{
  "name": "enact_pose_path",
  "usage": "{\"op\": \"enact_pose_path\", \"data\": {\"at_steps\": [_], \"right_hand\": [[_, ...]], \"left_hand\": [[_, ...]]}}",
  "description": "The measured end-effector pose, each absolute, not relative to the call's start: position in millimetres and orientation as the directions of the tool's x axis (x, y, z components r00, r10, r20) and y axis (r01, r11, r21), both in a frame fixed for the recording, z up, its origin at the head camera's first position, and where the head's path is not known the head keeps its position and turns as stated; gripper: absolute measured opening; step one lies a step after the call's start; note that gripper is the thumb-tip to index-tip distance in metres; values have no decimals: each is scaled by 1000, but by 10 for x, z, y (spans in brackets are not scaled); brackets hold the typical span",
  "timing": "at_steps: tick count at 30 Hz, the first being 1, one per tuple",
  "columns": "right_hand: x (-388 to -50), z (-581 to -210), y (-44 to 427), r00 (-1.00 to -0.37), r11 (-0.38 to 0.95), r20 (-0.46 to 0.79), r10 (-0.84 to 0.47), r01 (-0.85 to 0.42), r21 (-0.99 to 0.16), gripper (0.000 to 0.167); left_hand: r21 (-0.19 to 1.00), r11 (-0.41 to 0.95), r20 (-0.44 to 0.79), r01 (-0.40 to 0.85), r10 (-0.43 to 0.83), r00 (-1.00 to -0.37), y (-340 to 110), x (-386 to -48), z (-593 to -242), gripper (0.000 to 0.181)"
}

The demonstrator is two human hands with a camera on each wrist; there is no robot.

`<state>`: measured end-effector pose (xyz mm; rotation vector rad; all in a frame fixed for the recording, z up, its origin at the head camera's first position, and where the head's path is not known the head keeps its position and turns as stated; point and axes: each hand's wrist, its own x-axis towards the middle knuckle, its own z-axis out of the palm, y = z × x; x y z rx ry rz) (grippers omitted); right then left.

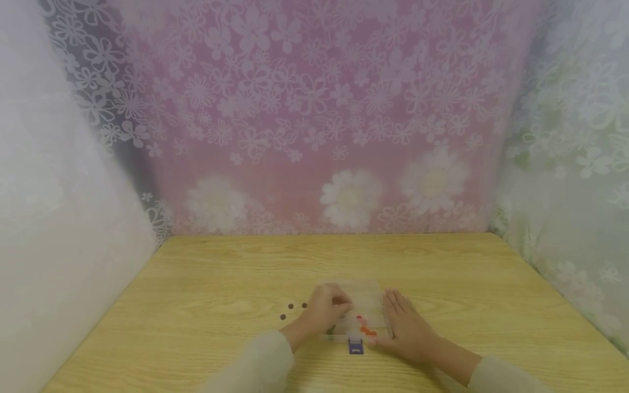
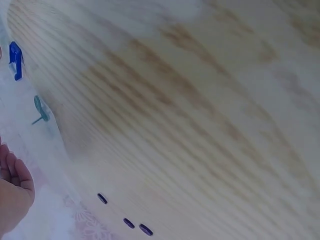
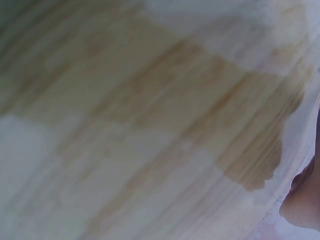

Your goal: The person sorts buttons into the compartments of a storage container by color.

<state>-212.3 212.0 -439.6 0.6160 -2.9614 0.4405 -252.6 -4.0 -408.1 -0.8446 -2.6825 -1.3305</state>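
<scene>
A clear plastic box (image 1: 366, 295) with a blue-purple latch (image 1: 356, 346) at its front lies on the table. Red and orange pieces (image 1: 366, 331) sit in its front right part. My left hand (image 1: 321, 308) reaches over the left side of the box, fingers bent and thumb near the index finger; whether anything is between them is too small to tell. A green piece with a thin pin (image 2: 40, 110) shows at the box's front left. My right hand (image 1: 410, 333) lies with straight fingers along the box's right side, its thumb by the front edge.
Several small dark round discs (image 1: 290, 306) lie on the wooden table (image 1: 221, 284) left of the box. A pink flowered curtain (image 1: 304, 109) hangs behind the table, with pale sheets (image 1: 64, 191) at both sides.
</scene>
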Motion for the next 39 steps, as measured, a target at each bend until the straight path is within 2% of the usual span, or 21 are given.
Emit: {"op": "enact_pose_path", "data": {"at_steps": [5, 18, 30, 39], "right_hand": [[-2132, -4414, 2124, -918, 879, 139, -370, -395, -266, 104], [-2142, -4423, 2131, -915, 869, 142, -377, -402, -286, 103], [-2136, -4412, 2127, -905, 874, 164, -392, -422, -240, 102], [-2140, -4424, 2130, -906, 875, 165, -390, -421, -240, 103]], "left_hand": [[743, 487, 249, 460, 436, -864, -162, -2526, -4075, 8], [719, 480, 315, 502, 419, -852, -455, -2569, -4090, 10], [685, 521, 336, 509, 395, -855, -683, -2576, -4093, 10], [704, 514, 331, 490, 373, -867, -852, -2577, -4129, 9]]}}
